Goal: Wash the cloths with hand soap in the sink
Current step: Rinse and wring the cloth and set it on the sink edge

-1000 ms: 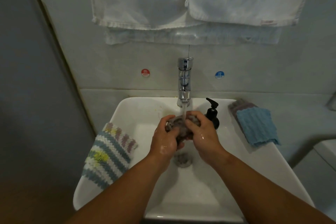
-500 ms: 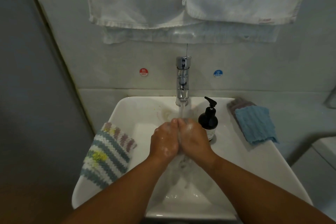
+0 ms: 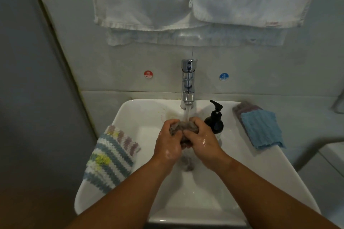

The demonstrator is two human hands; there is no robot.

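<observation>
Rinse/scrub step: left hand (image 3: 168,147) and right hand (image 3: 202,140) both gripping balled grey cloth (image 3: 184,129) under tap (image 3: 188,82) stream, over sink (image 3: 260,173). Next, probably: wringing, then taking striped cloth (image 3: 109,156).

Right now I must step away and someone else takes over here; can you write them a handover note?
Left hand and right hand both grip the wadded grey cloth under the running tap, above the sink basin; the left hand looks sudsy.
Striped cloth lies over the left rim; blue cloth lies on a darker cloth at the right rear corner; soap bottle stands right of the tap.
Done: grey cloth apparently soaped.
Left: rinse it, then wash the others; whether they are washed I cannot tell.
</observation>
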